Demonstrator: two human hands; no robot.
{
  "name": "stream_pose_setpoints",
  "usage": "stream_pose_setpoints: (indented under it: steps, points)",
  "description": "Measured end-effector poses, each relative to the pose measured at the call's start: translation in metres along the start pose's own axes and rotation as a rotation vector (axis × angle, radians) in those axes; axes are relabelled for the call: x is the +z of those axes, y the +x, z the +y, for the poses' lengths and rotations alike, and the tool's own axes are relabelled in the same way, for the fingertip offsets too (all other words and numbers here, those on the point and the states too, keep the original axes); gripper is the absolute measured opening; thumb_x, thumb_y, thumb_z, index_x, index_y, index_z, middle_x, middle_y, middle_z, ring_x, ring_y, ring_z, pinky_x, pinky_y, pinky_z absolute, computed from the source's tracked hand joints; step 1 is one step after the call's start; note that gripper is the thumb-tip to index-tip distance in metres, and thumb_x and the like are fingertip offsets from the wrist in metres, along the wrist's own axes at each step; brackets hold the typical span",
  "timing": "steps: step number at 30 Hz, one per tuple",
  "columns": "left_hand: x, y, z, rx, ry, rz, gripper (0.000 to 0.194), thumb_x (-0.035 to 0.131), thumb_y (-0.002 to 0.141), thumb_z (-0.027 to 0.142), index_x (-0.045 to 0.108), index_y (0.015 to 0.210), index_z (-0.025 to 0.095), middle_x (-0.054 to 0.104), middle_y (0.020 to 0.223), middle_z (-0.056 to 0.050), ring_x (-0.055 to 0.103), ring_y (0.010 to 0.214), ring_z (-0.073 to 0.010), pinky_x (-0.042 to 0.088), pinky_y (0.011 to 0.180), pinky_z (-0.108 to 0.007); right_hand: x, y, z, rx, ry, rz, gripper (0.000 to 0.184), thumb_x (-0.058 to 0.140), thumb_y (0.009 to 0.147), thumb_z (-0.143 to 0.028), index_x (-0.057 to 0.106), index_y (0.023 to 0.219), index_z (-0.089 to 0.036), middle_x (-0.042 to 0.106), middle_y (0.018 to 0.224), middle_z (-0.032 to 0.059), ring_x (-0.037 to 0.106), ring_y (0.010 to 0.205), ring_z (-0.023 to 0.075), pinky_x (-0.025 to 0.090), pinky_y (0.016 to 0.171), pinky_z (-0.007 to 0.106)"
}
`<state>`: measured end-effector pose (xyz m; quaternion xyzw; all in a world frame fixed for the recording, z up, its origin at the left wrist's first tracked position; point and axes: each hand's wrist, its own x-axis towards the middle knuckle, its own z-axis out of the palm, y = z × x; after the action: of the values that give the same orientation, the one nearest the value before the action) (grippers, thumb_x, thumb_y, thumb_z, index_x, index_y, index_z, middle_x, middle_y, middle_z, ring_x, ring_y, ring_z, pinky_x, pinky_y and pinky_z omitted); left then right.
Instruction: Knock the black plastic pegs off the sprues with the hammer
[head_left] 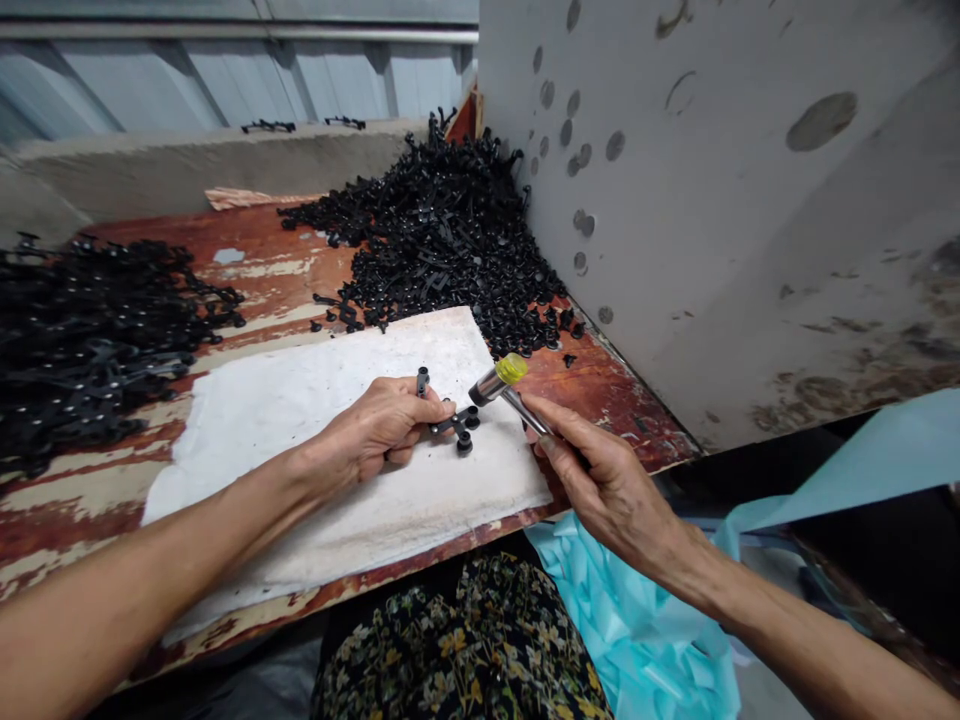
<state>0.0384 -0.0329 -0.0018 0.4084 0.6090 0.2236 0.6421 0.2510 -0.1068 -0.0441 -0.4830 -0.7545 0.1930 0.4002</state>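
My left hand (394, 420) is closed on a black plastic bracket (452, 422) with round knobs at its ends, held over a white cloth (255, 430). Part of the bracket is hidden by the fingers. From the right, my right hand (600, 465) grips the metal handle of a small hammer (497, 380). Its head has a yellow translucent cap on the upper end and a dark face on the lower end. That dark end is close to the bracket's knobs; whether they touch I cannot tell.
A big heap of small black parts (450, 220) lies at the back against a grey panel (712, 220). Another heap of black pieces (90, 340) is at the left on the worn red-brown table (262, 265). Turquoise plastic strips (637, 620) hang below the table's right front edge.
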Motion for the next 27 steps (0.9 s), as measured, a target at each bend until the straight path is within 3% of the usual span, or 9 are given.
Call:
stream_pose_setpoints:
  steps: [7,15,19,22,24,27]
  points:
    - [0.004,-0.005,0.001,-0.009,0.043,0.036,0.02,0.06,0.084,0.012,0.048,0.068,0.016,0.061,0.051,0.001,0.02,0.028,0.0004,0.009,0.031,-0.015,0.0,-0.001,0.0,-0.034,-0.015,0.005,0.042,0.044,0.092,-0.008,0.058,0.132,-0.011,0.067,0.127,0.0137,0.065,0.116,0.0184,0.053,0.099,0.033]
    - [0.009,-0.006,-0.003,0.123,0.148,0.133,0.02,0.064,0.079,0.013,0.049,0.066,0.016,0.061,0.052,0.001,0.029,0.03,-0.0012,0.016,0.03,-0.015,-0.005,0.0,-0.003,-0.104,-0.059,-0.018,0.05,0.043,0.088,0.0,0.054,0.135,-0.012,0.066,0.125,0.015,0.064,0.114,0.019,0.054,0.097,0.035]
    - [0.009,-0.005,-0.004,0.175,0.172,0.136,0.02,0.065,0.077,0.013,0.049,0.065,0.016,0.057,0.049,0.002,0.029,0.032,-0.0012,0.017,0.031,-0.015,-0.012,0.001,-0.008,-0.163,-0.155,-0.047,0.052,0.042,0.089,0.0,0.049,0.14,-0.01,0.068,0.106,0.0149,0.068,0.089,0.02,0.059,0.077,0.034]
    - [0.009,-0.005,-0.002,0.168,0.194,0.145,0.02,0.064,0.077,0.012,0.049,0.064,0.016,0.056,0.048,0.002,0.03,0.032,-0.0017,0.018,0.03,-0.015,-0.016,0.001,-0.014,-0.19,-0.265,-0.127,0.048,0.04,0.091,-0.004,0.051,0.138,-0.007,0.062,0.084,0.01,0.061,0.065,0.0175,0.056,0.056,0.03]
    - [0.009,-0.006,-0.001,0.157,0.203,0.152,0.02,0.064,0.077,0.012,0.05,0.063,0.016,0.056,0.048,0.002,0.03,0.031,-0.0022,0.019,0.03,-0.016,-0.017,0.001,-0.018,-0.212,-0.276,-0.11,0.049,0.04,0.092,-0.005,0.048,0.14,-0.011,0.06,0.083,0.0078,0.058,0.063,0.0161,0.054,0.054,0.028]
    - [0.009,-0.006,0.0,0.162,0.201,0.143,0.02,0.064,0.076,0.012,0.05,0.062,0.016,0.052,0.045,0.003,0.028,0.031,-0.0022,0.018,0.03,-0.016,-0.019,0.001,-0.022,-0.246,-0.244,0.027,0.056,0.039,0.093,-0.003,0.039,0.147,-0.019,0.06,0.088,0.0068,0.059,0.071,0.0155,0.054,0.06,0.026]
